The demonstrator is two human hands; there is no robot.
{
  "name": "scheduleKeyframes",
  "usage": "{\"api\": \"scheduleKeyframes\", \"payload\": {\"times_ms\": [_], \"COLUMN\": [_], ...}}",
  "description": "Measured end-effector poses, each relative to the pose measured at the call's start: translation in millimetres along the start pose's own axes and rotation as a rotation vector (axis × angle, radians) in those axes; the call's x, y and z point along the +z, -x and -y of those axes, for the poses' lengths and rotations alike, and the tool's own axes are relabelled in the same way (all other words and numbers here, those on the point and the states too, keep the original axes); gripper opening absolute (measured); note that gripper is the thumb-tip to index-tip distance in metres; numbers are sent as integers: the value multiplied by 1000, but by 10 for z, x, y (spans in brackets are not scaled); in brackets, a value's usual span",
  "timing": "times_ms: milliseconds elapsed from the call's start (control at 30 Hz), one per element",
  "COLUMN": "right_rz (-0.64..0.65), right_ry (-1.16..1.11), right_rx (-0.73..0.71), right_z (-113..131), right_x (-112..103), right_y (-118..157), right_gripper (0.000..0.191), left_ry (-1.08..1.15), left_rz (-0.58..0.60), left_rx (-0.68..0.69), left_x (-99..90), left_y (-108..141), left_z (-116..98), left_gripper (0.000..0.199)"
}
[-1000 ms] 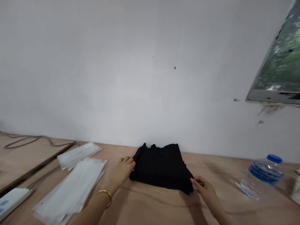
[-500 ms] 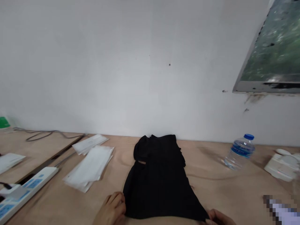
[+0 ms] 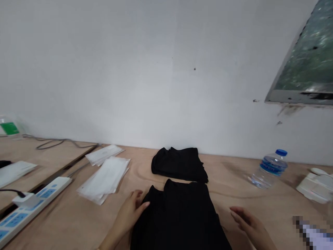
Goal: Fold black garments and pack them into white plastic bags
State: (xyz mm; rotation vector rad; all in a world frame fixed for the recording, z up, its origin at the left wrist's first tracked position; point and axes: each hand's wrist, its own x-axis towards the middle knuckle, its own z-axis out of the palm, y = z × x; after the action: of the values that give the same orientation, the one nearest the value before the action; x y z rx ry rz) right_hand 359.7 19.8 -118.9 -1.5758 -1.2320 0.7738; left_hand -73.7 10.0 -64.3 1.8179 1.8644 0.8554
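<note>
A black garment (image 3: 179, 215) lies spread flat on the table in front of me, its near end cut off by the bottom of the view. Along its left edge rests my left hand (image 3: 130, 211), fingers apart, the thumb on the cloth. My right hand (image 3: 249, 225) is off the garment's right side, hovering near the table with fingers loosely stretched and nothing in them. Beyond the garment, near the wall, sits a folded stack of black cloth (image 3: 178, 164).
White plastic packets (image 3: 106, 178) lie at left beside a white power strip (image 3: 39, 205) with a plugged-in charger. At right stand a water bottle (image 3: 270, 170) and a white object (image 3: 316, 185). A cable (image 3: 56, 141) trails along the wall, near a green-labelled bottle (image 3: 9, 127).
Both hands have let go of the garment's near corners and moved forward. The garment has come nearer, opening a gap to the stack behind it. The view has shifted slightly left.
</note>
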Motion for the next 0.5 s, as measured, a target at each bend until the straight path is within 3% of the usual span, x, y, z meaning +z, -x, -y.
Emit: {"api": "scheduleKeyframes", "payload": {"times_ms": [133,267,400,500], "right_rz": [19,24,84,139], "right_ry": [53,94,95,88], "right_rx": [-92,-82,-114,-141], "right_z": [160,182,199,253], "right_x": [368,577,716,837], "right_y": [-366,-520,-692,-832], "right_gripper": [36,37,39,33], "left_ry": [-114,-249,-252,-161], "left_rz": [20,-34,-18,78], "left_rx": [-61,-108,-48,13], "left_x": [178,62,21,201], "left_y": [-412,-483,-608,-838], "left_z": [15,3,-203,-394], "left_gripper": [15,21,25,24]}}
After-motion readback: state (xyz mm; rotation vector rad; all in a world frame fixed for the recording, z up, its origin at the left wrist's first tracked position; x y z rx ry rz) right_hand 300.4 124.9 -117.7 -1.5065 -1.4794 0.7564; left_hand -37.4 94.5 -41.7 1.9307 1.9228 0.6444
